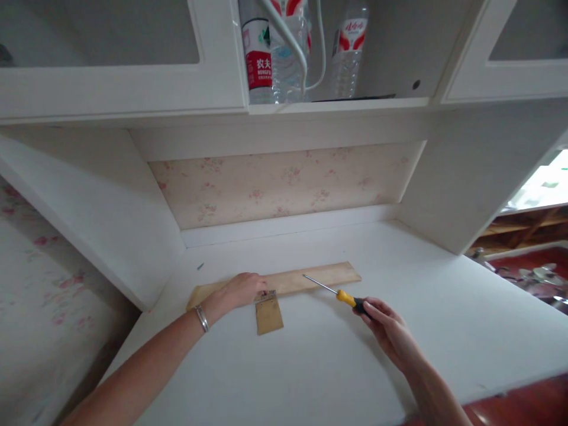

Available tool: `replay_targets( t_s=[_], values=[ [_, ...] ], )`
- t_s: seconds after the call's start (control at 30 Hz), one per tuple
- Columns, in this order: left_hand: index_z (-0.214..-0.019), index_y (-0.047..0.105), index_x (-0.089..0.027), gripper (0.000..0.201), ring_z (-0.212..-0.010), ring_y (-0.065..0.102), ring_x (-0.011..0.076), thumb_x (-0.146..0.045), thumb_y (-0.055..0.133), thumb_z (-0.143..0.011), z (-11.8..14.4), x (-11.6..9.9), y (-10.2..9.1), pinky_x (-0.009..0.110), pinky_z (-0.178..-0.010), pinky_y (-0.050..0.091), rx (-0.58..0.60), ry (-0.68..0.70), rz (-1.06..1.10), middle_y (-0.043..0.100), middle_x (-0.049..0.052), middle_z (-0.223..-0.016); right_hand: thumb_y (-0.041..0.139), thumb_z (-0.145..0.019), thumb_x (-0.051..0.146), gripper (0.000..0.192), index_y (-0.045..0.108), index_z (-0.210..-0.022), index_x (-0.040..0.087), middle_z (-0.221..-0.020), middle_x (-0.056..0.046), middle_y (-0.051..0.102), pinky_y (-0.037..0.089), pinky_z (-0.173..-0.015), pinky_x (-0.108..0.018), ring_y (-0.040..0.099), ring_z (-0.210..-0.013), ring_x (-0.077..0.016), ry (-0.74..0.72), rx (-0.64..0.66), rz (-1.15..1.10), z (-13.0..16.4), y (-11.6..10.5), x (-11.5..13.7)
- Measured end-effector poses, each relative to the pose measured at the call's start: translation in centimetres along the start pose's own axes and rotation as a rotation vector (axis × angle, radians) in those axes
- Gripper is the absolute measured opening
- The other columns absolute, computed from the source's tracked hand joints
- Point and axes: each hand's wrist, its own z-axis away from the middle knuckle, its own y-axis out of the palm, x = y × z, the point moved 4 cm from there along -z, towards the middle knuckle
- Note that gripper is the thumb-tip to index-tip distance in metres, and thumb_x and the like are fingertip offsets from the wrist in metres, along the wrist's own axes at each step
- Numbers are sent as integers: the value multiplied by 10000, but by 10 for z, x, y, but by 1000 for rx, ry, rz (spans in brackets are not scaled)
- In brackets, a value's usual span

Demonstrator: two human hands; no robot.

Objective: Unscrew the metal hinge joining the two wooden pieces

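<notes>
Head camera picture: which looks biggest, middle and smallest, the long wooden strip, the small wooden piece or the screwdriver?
1. Long wooden strip
2. Screwdriver, partly hidden in the right hand
3. Small wooden piece

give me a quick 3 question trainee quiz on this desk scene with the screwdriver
1. True or false: the right hand holds the screwdriver by its handle.
2. What does the left hand rest on?
A. a water bottle
B. the long wooden strip
C. a hammer
3. Fill in: a small wooden piece lies on the white desk, just ____ the left hand's fingers.

Key
1. True; the shaft tip lies over the strip.
2. B
3. below (nearer the camera), against the strip's edge.
</notes>
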Motion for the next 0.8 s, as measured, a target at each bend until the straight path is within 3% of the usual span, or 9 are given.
replay_targets(
  t_s=[0.13, 0.4, 0.6, 0.8],
  values=[
    [-915, 640, -249, 211, -892, 617, 155, -174, 444, -895, -5, -3, 1, 252, -800, 431, 0, 51, -90, 672, 24, -921, 788, -631, 298, 281, 651, -857, 202, -895, 8, 643, 522, -691, -130, 647, -844, -130, 9, -48, -60, 4, -15, -8],
    [-959, 613, -208, 242, -857, 627, 176, -134, 392, -891, -3, -10, 8, 284, -756, 445, 12, 88, -257, 671, 59, -950, 798, -602, 330, 328, 647, -868, 210, -892, 19, 656, 516, -753, -172, 643, -846, -137, -12, -42, 49, 9, -13, -18],
    [-790, 694, -152, 361, -765, 662, 270, -272, 369, -892, -18, -4, 11, 375, -691, 484, 155, -163, -166, 694, 148, -818, 776, -628, 348, 327, 647, -894, 208, -904, 12, 656, 504, -784, -195, 635, -837, -138, -39, -19, 160, 11, -10, -18],
    [-940, 714, -151, 386, -919, 649, 294, -367, 406, -854, -23, 8, 17, 387, -772, 488, 226, -517, 47, 680, 193, -1000, 781, -612, 363, 375, 642, -924, 209, -951, 3, 657, 500, -828, -223, 632, -902, -162, -32, -28, 197, 8, -12, -21]
  ],
)
